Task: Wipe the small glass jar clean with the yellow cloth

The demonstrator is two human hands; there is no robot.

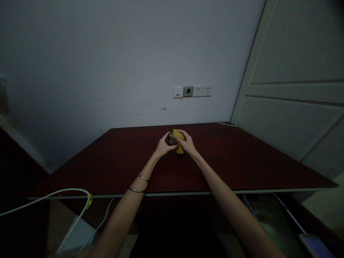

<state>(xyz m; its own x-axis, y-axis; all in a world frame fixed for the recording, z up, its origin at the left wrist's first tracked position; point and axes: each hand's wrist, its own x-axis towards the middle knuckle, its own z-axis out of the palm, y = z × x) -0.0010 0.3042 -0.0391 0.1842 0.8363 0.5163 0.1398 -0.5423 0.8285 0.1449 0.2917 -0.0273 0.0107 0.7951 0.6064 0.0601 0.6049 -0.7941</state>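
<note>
Over the middle of the dark red table (pixel 120 161), toward its far side, my two hands are close together. My left hand (pixel 162 146) is curled round a clear, shiny, rounded glass vessel (pixel 171 139); whether it is a cup or a jar I cannot tell. My right hand (pixel 188 144) grips a yellow cloth (pixel 180 149) between thumb and fingers, and the cloth is against the vessel's right side. Part of the vessel is hidden by the fingers and the cloth. Two bracelets (pixel 137 190) circle my left forearm.
Behind the table stands a pale wall with a row of sockets (pixel 202 91). A white panelled door (pixel 295 93) is on the right. A white cable (pixel 64 190) with a yellow tag loops at the front left edge. A phone (pixel 315 246) lies at the lower right.
</note>
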